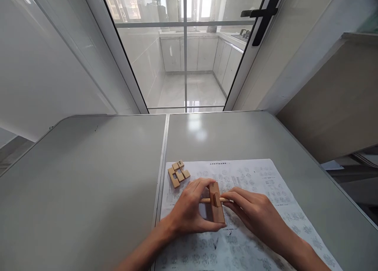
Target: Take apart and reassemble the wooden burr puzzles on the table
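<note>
Between thumb and fingers my left hand grips a wooden puzzle block by its two ends, above a printed sheet. A thin wooden stick runs crosswise at the block, its left part showing inside my left hand's grasp. The fingers of my right hand pinch the stick's right end, close beside the block. Up and to the left, several notched wooden puzzle pieces lie together on the sheet; one bears the number 3.
The large printed sheet, covered with small diagrams, lies on the grey table. A metal seam crosses the table left of the sheet. Beyond the far edge stands a glass door with a black handle.
</note>
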A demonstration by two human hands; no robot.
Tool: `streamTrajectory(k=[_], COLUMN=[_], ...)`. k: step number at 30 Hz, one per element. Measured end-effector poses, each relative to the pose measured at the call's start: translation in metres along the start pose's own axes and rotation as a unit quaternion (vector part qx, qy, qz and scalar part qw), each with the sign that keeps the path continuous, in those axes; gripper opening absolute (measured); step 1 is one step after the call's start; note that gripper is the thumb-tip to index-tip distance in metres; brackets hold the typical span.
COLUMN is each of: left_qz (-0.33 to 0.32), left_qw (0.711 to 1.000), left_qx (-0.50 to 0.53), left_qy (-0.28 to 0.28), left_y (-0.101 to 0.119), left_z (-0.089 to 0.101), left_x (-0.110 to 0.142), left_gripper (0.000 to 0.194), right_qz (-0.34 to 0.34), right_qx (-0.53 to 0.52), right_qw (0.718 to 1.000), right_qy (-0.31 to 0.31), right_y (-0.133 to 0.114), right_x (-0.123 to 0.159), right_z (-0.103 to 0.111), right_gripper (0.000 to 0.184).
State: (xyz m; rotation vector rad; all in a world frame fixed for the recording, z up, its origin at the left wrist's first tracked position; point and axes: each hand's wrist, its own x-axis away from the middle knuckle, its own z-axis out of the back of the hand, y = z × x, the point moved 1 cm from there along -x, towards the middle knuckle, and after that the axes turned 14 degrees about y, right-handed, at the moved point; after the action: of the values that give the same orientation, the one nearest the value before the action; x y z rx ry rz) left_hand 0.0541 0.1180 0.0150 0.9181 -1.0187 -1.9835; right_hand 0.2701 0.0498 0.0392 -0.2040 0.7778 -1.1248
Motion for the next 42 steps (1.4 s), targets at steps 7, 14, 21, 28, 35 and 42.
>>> streamTrajectory(k=[7,14,21,28,35,42], left_qz=[-0.010,-0.064,-0.064,0.078,0.105,0.092], left_qw=[1.000,0.997,0.985,0.928,0.920,0.906], left_qx=[0.014,0.014,-0.040,-0.238,-0.305,-0.354], left_qy=[0.015,0.046,0.155,0.274,0.224,0.214], left_y=[0.004,0.015,0.035,-0.003,-0.032,-0.035], left_z=[0.003,0.009,0.037,0.082,0.090,0.084], left_x=[0.001,0.002,0.006,0.033,0.053,0.051], left_gripper=[0.095,0.097,0.095,0.076,0.072,0.079], right_qz=[0.011,0.018,0.005,-0.028,-0.069,-0.181], right_qx=[0.000,-0.001,-0.010,-0.023,-0.059,-0.129], right_qw=[1.000,1.000,1.000,0.999,0.996,0.975], right_qy=[0.013,0.017,0.011,0.017,0.025,0.021], right_y=[0.003,0.005,0.007,0.006,0.001,-0.004], right_x=[0.003,0.007,0.011,0.015,0.014,0.019], right_z=[-0.001,0.000,0.002,0.001,0.001,0.006], right_gripper=[0.018,0.020,0.018,0.020,0.020,0.025])
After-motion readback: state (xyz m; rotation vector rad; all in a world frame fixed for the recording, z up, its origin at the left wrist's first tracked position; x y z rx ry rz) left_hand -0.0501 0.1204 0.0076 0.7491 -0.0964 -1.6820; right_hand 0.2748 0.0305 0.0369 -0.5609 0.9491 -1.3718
